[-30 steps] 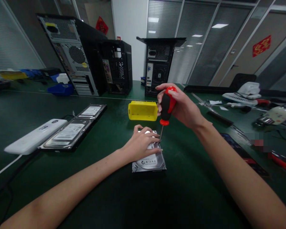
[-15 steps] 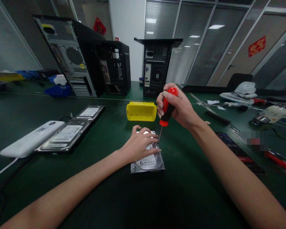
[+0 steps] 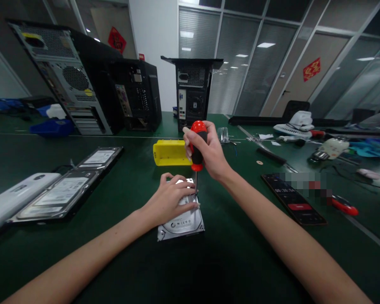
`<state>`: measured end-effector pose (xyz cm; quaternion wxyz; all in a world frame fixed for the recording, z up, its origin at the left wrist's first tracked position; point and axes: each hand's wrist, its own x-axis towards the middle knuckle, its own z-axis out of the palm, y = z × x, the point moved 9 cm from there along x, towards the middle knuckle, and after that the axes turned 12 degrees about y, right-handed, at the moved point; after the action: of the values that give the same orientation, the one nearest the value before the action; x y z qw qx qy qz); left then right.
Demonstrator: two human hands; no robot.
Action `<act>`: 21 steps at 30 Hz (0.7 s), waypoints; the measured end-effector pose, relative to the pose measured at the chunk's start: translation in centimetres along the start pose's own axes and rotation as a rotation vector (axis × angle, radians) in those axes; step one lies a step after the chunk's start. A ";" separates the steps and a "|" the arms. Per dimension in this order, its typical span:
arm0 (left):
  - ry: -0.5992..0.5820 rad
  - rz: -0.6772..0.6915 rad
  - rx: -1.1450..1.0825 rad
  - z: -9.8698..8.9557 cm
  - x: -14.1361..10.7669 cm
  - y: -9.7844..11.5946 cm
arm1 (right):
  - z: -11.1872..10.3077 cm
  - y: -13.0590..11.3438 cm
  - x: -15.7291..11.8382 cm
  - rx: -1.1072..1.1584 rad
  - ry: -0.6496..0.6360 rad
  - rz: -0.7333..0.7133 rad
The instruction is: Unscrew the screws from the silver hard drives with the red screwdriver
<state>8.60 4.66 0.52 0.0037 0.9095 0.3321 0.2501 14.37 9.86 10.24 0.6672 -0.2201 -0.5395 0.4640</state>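
My left hand (image 3: 168, 200) is spread over the hard disk drive (image 3: 181, 224), fingers resting on its top without closing round it. My right hand (image 3: 210, 147) grips the red-and-black screwdriver (image 3: 197, 147) by its handle, the shaft nearly upright and the tip at the drive's right edge; whether it sits in a screw, I can't tell.

The drive lies label-up on the desk (image 3: 237, 245) in front of me. I'd expect it to be stiff, dense for its size, slick on its metal top and sensitive to knocks, so I'd lift it by its 2 long sides.

Just beyond stands a yellow bin (image 3: 169, 143); any small parts inside are beyond what I can make out. Farther left is a blue bin (image 3: 52, 128) with something white (image 3: 55, 111) in or behind it. 2 more hard drives (image 3: 60, 192) lie nearer, beside a white power bank (image 3: 20, 196).
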 end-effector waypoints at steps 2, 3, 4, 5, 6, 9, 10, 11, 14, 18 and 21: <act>0.004 0.003 0.005 0.0 0.0 0.0 | 0.0 -0.2 0.1 0.046 -0.003 -0.006; 0.005 0.006 0.005 0.0 0.0 0.0 | 0.1 -0.4 0.1 0.068 -0.008 -0.018; 0.007 0.009 0.003 0.0 0.0 0.0 | 0.1 -0.6 0.2 0.087 -0.010 -0.030; 0.009 0.011 0.002 0.0 0.0 0.0 | 0.1 -0.6 0.2 0.101 -0.010 -0.037; 0.011 0.014 0.000 0.0 0.0 0.0 | 0.0 -0.6 0.2 0.110 -0.009 -0.034; 0.015 0.020 -0.003 0.0 0.0 0.0 | 0.0 -0.2 0.1 0.138 -0.027 0.018; 0.014 0.020 -0.004 0.0 0.0 0.0 | 0.2 0.0 0.0 0.152 -0.043 0.042; 0.012 0.020 -0.005 0.0 0.0 0.0 | 0.3 0.1 -0.1 0.166 -0.060 0.061; 0.005 0.011 -0.002 0.0 -0.1 0.1 | 0.4 0.2 -0.2 0.178 -0.054 0.090; -0.002 0.012 0.010 -0.1 -0.1 0.3 | 0.0 0.0 -0.1 0.099 0.037 0.061; -0.002 0.011 0.010 -0.2 -0.1 0.3 | -0.1 -0.2 -0.3 0.056 0.068 0.043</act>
<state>8.62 4.36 0.68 -0.0017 0.9114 0.3285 0.2477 14.55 9.56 10.25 0.6809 -0.2284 -0.4985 0.4855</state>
